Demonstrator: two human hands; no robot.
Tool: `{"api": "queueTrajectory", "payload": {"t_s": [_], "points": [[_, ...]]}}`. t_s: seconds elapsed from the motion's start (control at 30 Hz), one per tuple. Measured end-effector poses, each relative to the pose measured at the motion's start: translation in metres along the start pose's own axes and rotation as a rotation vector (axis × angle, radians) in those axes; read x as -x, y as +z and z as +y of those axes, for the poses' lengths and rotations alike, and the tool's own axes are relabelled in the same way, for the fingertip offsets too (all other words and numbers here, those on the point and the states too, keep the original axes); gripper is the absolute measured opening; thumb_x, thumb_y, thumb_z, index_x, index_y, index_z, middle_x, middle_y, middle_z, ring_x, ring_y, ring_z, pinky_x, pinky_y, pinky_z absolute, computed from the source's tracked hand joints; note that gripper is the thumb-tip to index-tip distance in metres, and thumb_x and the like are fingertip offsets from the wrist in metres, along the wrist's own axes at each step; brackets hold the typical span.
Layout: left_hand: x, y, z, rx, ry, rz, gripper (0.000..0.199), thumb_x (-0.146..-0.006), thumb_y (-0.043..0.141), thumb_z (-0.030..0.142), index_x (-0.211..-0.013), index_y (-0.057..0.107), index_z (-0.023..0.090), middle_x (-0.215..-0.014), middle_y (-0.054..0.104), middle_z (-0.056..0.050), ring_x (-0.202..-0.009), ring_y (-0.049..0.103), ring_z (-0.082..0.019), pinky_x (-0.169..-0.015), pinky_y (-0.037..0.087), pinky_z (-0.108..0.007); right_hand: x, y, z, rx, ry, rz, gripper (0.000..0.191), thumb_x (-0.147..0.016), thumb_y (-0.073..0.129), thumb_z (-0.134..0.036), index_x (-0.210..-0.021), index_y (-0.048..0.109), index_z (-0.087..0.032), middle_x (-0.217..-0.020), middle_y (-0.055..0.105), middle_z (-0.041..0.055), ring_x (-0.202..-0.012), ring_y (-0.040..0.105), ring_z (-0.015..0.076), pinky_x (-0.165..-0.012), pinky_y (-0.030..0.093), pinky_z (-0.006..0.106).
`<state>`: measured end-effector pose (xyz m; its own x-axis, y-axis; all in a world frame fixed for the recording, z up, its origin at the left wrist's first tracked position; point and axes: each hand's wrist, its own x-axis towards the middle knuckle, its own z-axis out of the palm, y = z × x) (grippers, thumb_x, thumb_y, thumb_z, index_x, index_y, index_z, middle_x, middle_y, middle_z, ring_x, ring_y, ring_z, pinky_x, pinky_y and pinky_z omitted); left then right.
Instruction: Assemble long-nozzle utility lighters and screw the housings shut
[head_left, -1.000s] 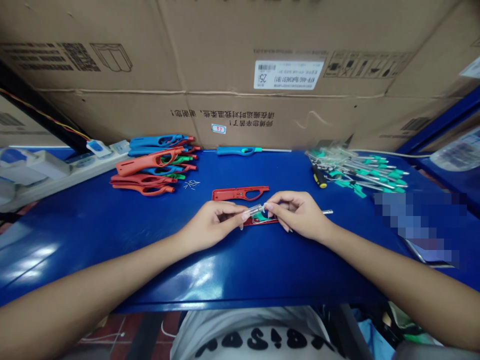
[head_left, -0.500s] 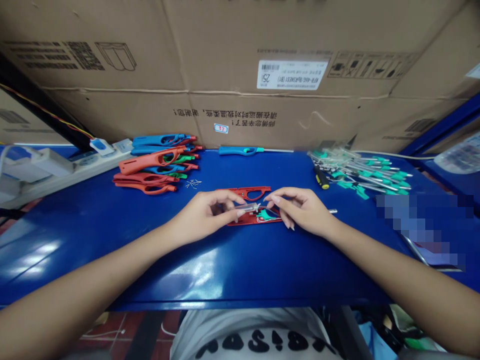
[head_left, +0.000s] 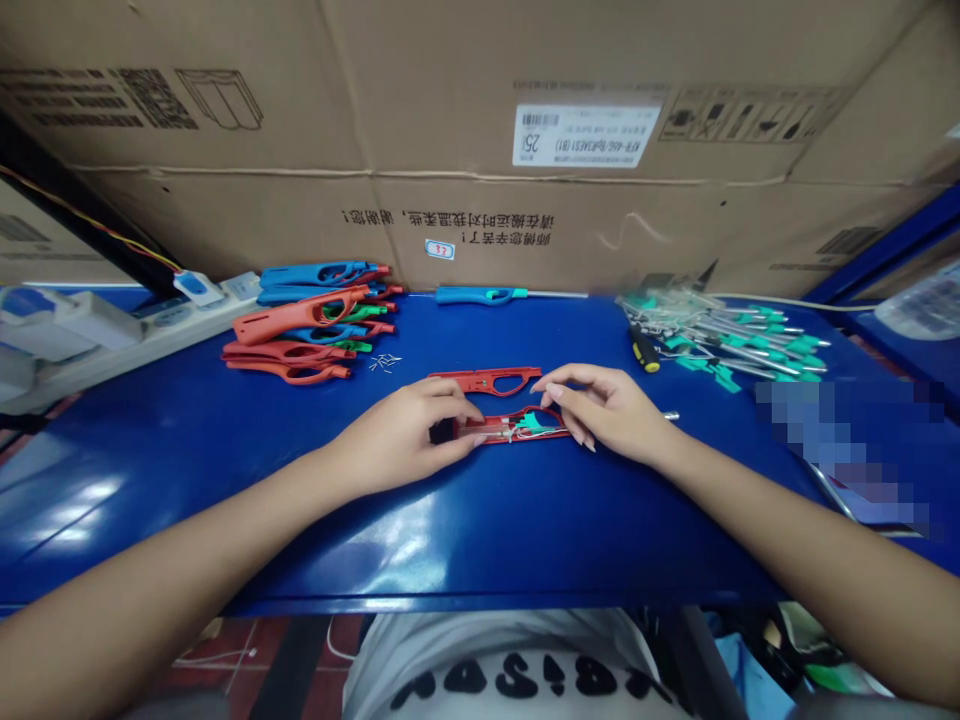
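Observation:
My left hand (head_left: 416,430) pinches a clear plastic fuel tank (head_left: 493,431) by its left end with thumb and fingers. The tank lies in the left part of an open red lighter shell half (head_left: 517,441). In the shell's right part sit a green trigger (head_left: 531,421) and thin white wires. My right hand (head_left: 604,410) curls over the shell's right end, its lower fingers against it. A metal tube (head_left: 670,415) shows past that hand, its middle hidden. Just behind lies the other red shell half (head_left: 487,381).
Coloured lighter shells (head_left: 300,325) are stacked at left beside small screws (head_left: 385,362) and a power strip (head_left: 184,318). A blue lighter (head_left: 480,295) lies by the cardboard box (head_left: 450,130). Right are a screwdriver (head_left: 643,350) and a pile of metal tubes with green parts (head_left: 750,335).
The clear tank has gone down from above the shell into its left part, with my left hand following. My right hand stays by the shell's right end, its fingers shifted slightly.

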<state>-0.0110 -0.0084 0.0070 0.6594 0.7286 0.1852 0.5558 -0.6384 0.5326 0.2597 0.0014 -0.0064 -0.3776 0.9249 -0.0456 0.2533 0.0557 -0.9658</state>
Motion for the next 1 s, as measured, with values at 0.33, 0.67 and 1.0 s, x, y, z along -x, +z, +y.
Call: {"api": "queueTrajectory", "payload": {"t_s": [0.33,0.67,1.0], "points": [[0.002,0.009,0.002,0.074,0.018,0.028,0.019,-0.095,0.065,0.026,-0.109,0.076,0.019,-0.097,0.069,-0.005,-0.084,0.067,-0.014,-0.079,0.052,-0.027,-0.001,0.000,0.000,-0.020,-0.009,-0.004,0.030,-0.091,0.063,-0.046,-0.101,0.066,-0.018,-0.080,0.068,0.0012,-0.038,0.048,0.0041,-0.035,0.040,0.019],[0.004,0.005,0.009,0.053,0.006,-0.023,0.021,-0.097,0.059,0.022,-0.109,0.076,0.018,-0.099,0.069,-0.007,-0.087,0.066,-0.017,-0.082,0.052,-0.030,-0.001,0.001,0.001,-0.005,0.009,-0.003,0.030,-0.089,0.065,-0.047,-0.099,0.066,-0.018,-0.081,0.071,0.0027,-0.039,0.048,0.0046,-0.036,0.040,0.021],[0.003,0.006,0.007,0.121,-0.002,-0.013,0.027,-0.097,0.061,0.022,-0.120,0.074,0.023,-0.098,0.069,-0.006,-0.086,0.066,-0.015,-0.079,0.051,-0.028,0.001,0.000,-0.002,0.061,0.022,-0.042,0.030,-0.093,0.060,-0.044,-0.105,0.068,-0.017,-0.050,0.054,-0.0060,-0.038,0.044,0.0079,-0.039,0.038,0.021]]}}
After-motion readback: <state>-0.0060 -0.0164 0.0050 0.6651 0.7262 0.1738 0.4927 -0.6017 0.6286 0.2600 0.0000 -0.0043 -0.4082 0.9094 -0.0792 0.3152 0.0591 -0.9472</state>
